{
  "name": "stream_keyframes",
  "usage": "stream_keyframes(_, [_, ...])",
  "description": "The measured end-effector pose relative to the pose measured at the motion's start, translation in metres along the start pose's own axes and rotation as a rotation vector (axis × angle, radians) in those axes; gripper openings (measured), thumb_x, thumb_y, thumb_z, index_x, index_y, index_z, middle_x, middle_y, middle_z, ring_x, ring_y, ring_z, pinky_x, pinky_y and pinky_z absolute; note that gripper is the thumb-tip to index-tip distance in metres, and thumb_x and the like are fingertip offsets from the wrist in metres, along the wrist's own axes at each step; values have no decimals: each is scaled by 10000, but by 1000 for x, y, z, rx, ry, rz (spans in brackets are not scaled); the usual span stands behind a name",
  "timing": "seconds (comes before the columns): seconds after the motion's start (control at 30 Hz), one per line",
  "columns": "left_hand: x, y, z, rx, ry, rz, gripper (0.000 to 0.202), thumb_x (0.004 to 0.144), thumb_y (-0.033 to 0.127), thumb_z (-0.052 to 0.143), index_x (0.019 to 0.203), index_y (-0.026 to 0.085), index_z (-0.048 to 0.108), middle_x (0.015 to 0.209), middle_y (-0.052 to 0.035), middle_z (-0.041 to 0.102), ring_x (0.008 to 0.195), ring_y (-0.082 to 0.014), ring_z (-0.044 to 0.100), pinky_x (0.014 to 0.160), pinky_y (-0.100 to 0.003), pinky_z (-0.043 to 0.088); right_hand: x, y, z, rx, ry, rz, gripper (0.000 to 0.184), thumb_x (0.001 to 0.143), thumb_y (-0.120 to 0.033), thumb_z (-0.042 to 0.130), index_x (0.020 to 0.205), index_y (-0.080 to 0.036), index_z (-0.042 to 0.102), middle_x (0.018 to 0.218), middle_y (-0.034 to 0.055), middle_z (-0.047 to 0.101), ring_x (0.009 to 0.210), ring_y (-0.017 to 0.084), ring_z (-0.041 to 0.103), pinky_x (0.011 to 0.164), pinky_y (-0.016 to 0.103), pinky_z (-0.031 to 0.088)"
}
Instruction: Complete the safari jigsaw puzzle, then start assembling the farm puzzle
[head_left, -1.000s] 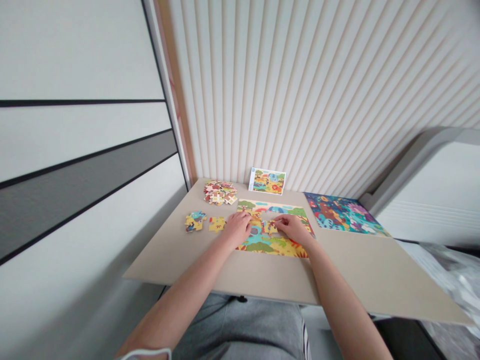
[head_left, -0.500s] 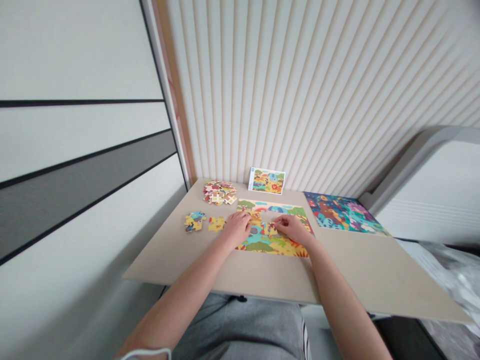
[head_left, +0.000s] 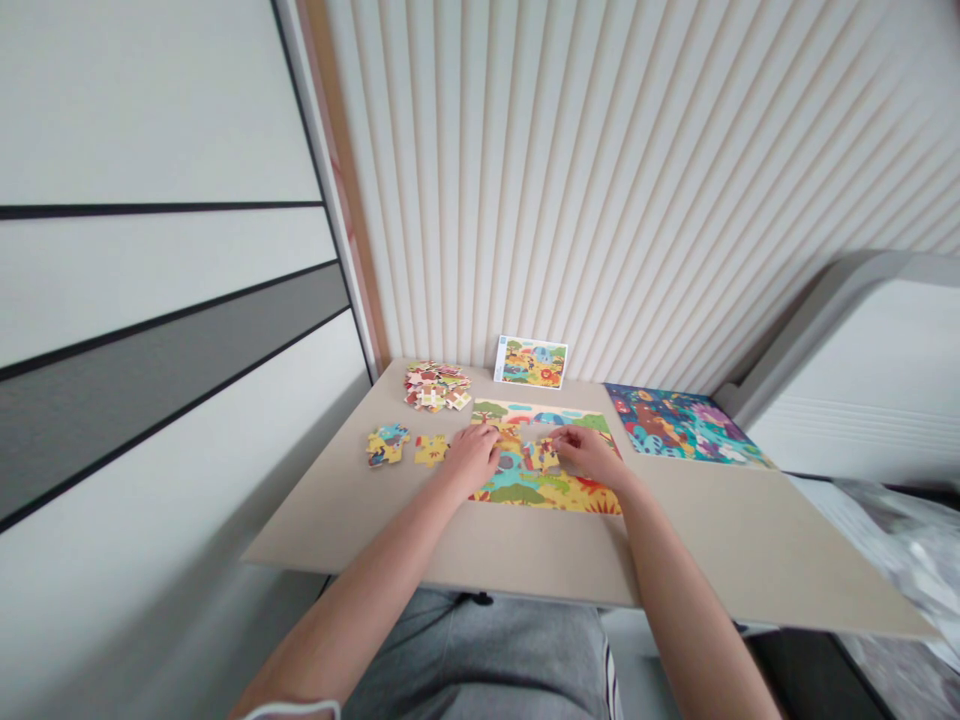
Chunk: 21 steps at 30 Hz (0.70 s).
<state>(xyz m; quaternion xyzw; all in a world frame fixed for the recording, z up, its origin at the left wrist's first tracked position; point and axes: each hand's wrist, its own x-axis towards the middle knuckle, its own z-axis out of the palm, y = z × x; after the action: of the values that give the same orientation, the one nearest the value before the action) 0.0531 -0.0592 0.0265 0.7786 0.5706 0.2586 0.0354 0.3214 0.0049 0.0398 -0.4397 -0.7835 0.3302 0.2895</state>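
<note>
1. Grip of the right hand (head_left: 589,455): thumb and fingers gathered at the right edge of a yellow puzzle piece (head_left: 545,456); whether they pinch it or only touch it, I cannot tell.
2. That piece lies within the animal puzzle (head_left: 517,494), just below a bare gap near its middle; its fit is too small to make out.
3. Left hand (head_left: 472,457) rests palm down over the puzzle's left side; its underside is hidden, so its grip cannot be told.
4. Left of it lie a yellow section (head_left: 430,450) and a joined cluster (head_left: 388,445); behind, a heap of pieces (head_left: 436,387) overlaps, hiding many pictures.
5. Beige worktop (head_left: 375,535), with a picture card (head_left: 531,362) propped at the back and a dark-blue puzzle (head_left: 682,425) rightward.
6. Pleated cream wall (head_left: 487,180) behind; white panels (head_left: 150,100) at left; clear plastic (head_left: 911,540), cut off at right.
</note>
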Motion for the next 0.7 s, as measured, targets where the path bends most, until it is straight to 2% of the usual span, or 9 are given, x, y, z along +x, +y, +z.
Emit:
stream_keyframes(0.27, [0, 0, 1, 4, 0, 2, 173, 923, 194, 547, 1033, 215, 678, 1146, -73, 674, 1118, -244, 598, 1014, -389, 445, 6, 13, -19, 92, 183, 62, 439, 868, -456, 579, 1143, -136, 699, 792, 55, 685, 699, 171, 607, 654, 282, 500])
stream_keyframes(0.5, [0, -1, 2, 8, 3, 0, 172, 927, 198, 547, 1037, 214, 677, 1148, -72, 675, 1120, -242, 600, 1019, -390, 444, 3, 19, -25, 227, 381, 225, 543, 897, -347, 584, 1400, -149, 532, 740, 28, 680, 649, 143, 639, 643, 264, 537])
stream_keyframes(0.7, [0, -1, 2, 10, 3, 6, 174, 921, 194, 553, 1039, 216, 679, 1140, -71, 676, 1113, -243, 602, 1008, -390, 452, 6, 13, -15, 309, 314, 240, 417, 884, -274, 596, 1273, -124, 620, 795, 66, 720, 713, 165, 707, 689, 279, 586])
